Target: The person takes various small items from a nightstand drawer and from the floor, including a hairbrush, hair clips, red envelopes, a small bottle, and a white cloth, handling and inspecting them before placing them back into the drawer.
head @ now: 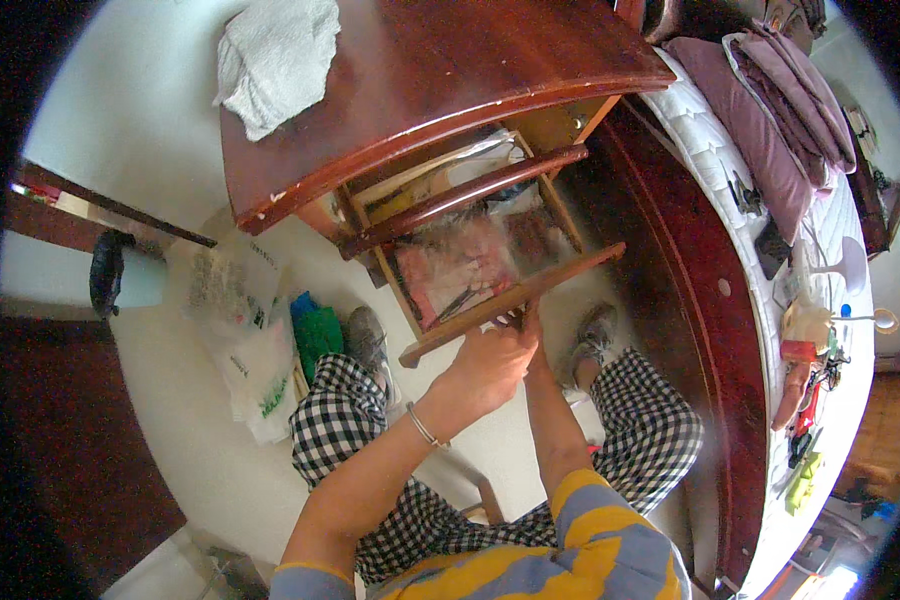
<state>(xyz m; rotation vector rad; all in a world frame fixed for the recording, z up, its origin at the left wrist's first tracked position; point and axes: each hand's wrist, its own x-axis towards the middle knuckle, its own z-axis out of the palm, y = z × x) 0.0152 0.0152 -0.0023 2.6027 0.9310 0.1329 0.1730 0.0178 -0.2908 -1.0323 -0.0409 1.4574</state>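
Note:
Both my hands are close together at the outer face of a pulled-out wooden drawer front (450, 330). My left hand (491, 367), with a metal bangle at its wrist, has curled fingers and overlaps the right. Mostly covered by it, my right hand (531, 330) reaches up against the middle of the drawer front. A small shiny metal part (505, 319) shows by the fingertips; what the fingers grip is hidden. Inside that drawer lie a reddish flat sheet (457, 259) and a dark slim tool (457, 300). Another drawer front (472, 199) stands out above it, under the desk.
A white towel (281, 67) hangs over the corner of the dark red desk (450, 60). Plastic bags (255, 360) and a green bag (319, 334) lie on the floor at left. Close at right is a bed frame (690, 285), its mattress (817, 465) strewn with small items.

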